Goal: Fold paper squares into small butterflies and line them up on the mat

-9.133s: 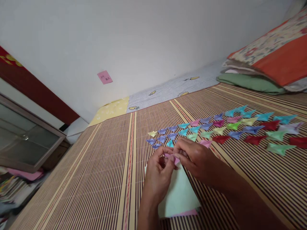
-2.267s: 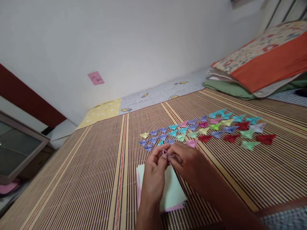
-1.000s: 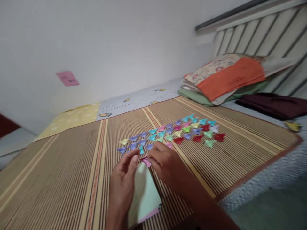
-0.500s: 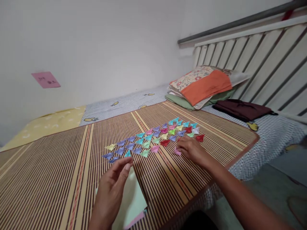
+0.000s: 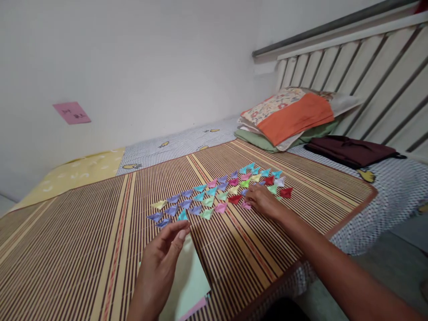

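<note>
Rows of small folded paper boats in several colours lie on the striped mat, among them a yellow boat (image 5: 159, 204) at the left end and a red boat (image 5: 286, 192) at the right. My right hand (image 5: 262, 200) is over the right part of the rows, its fingers closed beside a pink boat (image 5: 246, 205); whether the fingertips hold anything is hidden. Over the near edge of the rows, my left hand (image 5: 163, 263) has its thumb and fingertips together near a cyan boat (image 5: 182, 215). Under that hand lies a stack of coloured paper (image 5: 192, 276), pale green on top.
The striped mat (image 5: 83, 232) covers a bed with a checked sheet (image 5: 180, 141). Pillows (image 5: 294, 116) and a folded dark maroon cloth (image 5: 351, 150) lie by the white slatted headboard (image 5: 337, 67). A pink note (image 5: 72, 113) is on the wall.
My right hand has shifted slightly left relative to the boats, and the pink boat beside it sits closer to the row. My left hand keeps its pose. The view has turned slightly.
</note>
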`<state>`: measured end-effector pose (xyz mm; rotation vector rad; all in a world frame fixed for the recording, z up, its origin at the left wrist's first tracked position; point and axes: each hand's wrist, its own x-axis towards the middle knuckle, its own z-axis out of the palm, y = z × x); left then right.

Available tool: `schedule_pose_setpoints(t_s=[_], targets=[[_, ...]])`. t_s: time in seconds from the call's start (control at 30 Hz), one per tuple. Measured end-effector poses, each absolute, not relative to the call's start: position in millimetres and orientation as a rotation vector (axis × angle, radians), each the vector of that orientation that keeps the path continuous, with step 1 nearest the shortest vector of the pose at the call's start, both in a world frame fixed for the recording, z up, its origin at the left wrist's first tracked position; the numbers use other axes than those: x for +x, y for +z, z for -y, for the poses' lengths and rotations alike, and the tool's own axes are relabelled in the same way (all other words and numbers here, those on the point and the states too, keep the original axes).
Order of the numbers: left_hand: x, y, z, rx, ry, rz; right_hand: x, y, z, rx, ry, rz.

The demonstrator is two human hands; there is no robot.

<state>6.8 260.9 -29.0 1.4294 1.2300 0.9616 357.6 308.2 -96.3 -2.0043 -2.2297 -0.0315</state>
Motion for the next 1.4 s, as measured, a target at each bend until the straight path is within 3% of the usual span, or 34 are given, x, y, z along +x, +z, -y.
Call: schedule_pose_setpoints(t_s=[0.6,1.4], targets=[[1,-26,-261,1.44,0.946,-1.21,373,-78,-304,-1.927,-0.022,2.154],[-4,-23,-259,1.466,1.006,-1.177,345,-84,-324,-2.035,-0.096,2.471]])
